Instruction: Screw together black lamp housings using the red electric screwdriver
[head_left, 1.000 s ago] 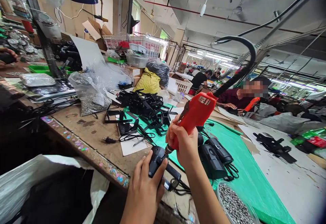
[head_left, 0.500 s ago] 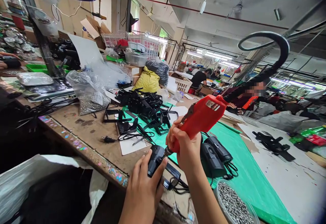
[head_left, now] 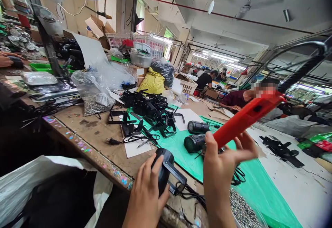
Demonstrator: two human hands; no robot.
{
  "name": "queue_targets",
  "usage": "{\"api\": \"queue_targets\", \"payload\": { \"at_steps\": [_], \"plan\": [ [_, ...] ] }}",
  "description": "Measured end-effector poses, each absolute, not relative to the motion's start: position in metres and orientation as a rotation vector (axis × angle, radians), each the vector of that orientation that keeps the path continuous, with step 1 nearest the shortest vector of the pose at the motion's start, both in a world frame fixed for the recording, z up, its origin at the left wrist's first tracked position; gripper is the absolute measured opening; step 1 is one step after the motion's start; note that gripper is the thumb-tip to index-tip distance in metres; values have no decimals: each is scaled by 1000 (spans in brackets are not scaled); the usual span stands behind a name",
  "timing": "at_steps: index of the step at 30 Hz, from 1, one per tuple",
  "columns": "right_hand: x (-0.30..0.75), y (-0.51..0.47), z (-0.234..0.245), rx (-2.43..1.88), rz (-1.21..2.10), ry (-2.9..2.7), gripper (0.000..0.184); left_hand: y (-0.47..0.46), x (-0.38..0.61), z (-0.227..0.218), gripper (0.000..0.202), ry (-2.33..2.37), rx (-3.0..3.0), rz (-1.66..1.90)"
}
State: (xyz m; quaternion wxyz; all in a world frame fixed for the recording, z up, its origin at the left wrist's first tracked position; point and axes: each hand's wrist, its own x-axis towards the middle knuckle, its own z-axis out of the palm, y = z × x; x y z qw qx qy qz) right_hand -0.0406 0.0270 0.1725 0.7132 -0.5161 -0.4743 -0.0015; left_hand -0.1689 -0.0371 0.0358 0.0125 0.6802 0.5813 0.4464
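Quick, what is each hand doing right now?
Left hand: closed on the round black plastic device.
Right hand: fingers spread, loosely holding the red electric screwdriver.

Yellow bag [head_left: 153, 82], white baskets [head_left: 145, 45]

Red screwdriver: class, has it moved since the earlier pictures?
Yes. The red screwdriver has swung up and rightward, off the black device that the left hand holds at the bench edge; the right hand holds it loosely.
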Motion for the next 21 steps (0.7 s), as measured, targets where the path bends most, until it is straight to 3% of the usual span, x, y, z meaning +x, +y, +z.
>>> {"api": "queue_targets", "payload": {
  "at_steps": [1,3,5,7,14,21],
  "plan": [
    [-41,20,159,-1169,-163,-1061,73,-36,-171,33,79,1790,2076,1431],
    [-41,8,127,-1174,-234,-1235,61,-34,-173,28,78,1788,1986,1466],
    [-38,1,96,-1212,-9,-1616,35,-33,-174,28,69,1796,1948,1469],
    [-33,-1,71,-1223,256,-1824,25,-32,-174,30,58,1809,1929,1486],
    [-28,7,62,-1105,598,-1798,26,-29,-177,39,49,1788,1961,1463],
    [-30,10,68,-1132,632,-1665,31,-28,-183,42,52,1779,1900,1427]
  ]
}}
